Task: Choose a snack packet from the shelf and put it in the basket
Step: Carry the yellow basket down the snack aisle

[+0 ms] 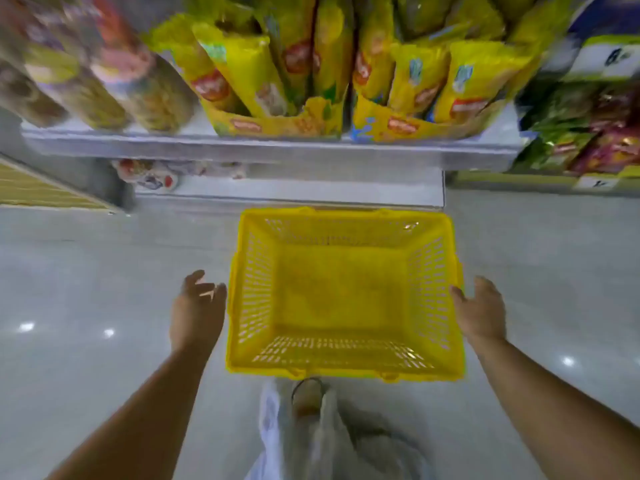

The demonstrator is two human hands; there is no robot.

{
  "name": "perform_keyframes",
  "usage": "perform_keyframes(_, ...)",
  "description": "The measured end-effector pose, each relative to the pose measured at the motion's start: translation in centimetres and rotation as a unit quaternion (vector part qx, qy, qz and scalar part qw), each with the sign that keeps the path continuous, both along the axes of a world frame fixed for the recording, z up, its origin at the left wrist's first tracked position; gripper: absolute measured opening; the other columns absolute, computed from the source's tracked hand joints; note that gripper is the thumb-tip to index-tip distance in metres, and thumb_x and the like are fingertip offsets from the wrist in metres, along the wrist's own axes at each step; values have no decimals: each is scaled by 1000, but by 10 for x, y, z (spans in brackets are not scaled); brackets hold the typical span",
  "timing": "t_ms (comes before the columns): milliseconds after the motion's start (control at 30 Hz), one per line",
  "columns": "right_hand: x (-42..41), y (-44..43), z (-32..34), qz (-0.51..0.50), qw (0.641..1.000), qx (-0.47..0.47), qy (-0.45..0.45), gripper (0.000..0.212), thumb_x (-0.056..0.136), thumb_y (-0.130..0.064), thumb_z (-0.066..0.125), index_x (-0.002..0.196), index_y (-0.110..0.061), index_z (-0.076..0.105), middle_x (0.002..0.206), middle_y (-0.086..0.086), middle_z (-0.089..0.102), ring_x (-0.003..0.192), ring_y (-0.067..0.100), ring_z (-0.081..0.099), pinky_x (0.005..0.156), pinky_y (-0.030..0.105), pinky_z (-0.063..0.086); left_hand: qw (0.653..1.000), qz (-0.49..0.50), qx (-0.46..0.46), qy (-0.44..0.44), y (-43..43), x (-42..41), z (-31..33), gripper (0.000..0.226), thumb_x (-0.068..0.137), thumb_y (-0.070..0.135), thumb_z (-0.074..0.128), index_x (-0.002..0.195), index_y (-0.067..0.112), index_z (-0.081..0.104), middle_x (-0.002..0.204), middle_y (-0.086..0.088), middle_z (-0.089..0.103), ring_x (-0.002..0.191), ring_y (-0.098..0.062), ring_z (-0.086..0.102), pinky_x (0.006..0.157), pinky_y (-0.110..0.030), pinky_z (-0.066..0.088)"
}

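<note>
An empty yellow plastic basket point(346, 367) stands on the floor below me, in front of the shelf. My left hand point(197, 310) hovers just left of its rim, fingers apart, holding nothing. My right hand point(479, 313) is at the basket's right rim, fingers spread, with the thumb touching or nearly touching the edge. On the grey shelf point(270, 148) above stand yellow snack packets point(242, 71) in yellow display cartons point(391, 128).
Clear packets of pale snacks point(104, 81) lie on the shelf's left part. Green and red packets point(588, 140) fill a rack at the right. More packets point(152, 174) sit on the low shelf. My foot point(306, 396) stands just behind the basket on a glossy grey floor.
</note>
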State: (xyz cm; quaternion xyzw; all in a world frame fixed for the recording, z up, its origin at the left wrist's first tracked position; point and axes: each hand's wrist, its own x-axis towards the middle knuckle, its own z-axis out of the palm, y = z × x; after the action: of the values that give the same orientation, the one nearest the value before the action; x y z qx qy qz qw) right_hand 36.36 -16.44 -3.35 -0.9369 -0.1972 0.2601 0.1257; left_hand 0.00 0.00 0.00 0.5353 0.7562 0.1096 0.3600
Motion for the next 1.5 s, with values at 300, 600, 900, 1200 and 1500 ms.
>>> perform_keyframes(300, 10, -9, -89, -69, 996, -1, -63, 37, 92, -24, 61, 104, 11, 60, 106, 39, 60, 101, 54, 56, 83, 51, 44, 987, 18, -107, 117, 9, 19, -107, 38, 93, 20, 59, 114, -11, 58, 112, -36, 61, 104, -48, 57, 86, -48, 45)
perform_keyframes(600, 3, -43, 47, -111, 992, 7, -58, 38, 93, -24, 59, 97, 14, 61, 101, 39, 61, 98, 52, 57, 81, 50, 42, 991, 17, -21, 130, -11, 35, 31, 34, 93, 20, 57, 102, -13, 58, 102, -39, 60, 97, -53, 55, 73, -47, 38)
perform_keyframes(900, -2, -134, 307, -217, 970, 41, -104, 36, 92, -22, 61, 86, 14, 59, 93, 41, 61, 91, 53, 58, 75, 49, 42, 995, -63, 37, 68, -43, 77, 265, 30, 92, 22, 59, 96, -8, 59, 98, -36, 62, 92, -50, 58, 71, -47, 42)
perform_keyframes(1200, -8, -230, 428, -367, 916, 90, -137, 33, 91, -23, 63, 84, 9, 63, 88, 38, 62, 86, 49, 59, 69, 43, 40, 973, -224, 60, 26, -65, 147, 379, 32, 92, 26, 58, 103, -4, 61, 102, -33, 62, 96, -48, 58, 68, -40, 34)
perform_keyframes(1500, 43, -346, 461, -500, 842, 144, -144, 29, 88, -21, 68, 71, 0, 58, 69, 27, 57, 70, 26, 50, 66, 44, 41, 913, -394, 107, -5, -117, 319, 418, 37, 91, 25, 61, 115, -4, 61, 112, -38, 58, 105, -52, 54, 82, -50, 42)
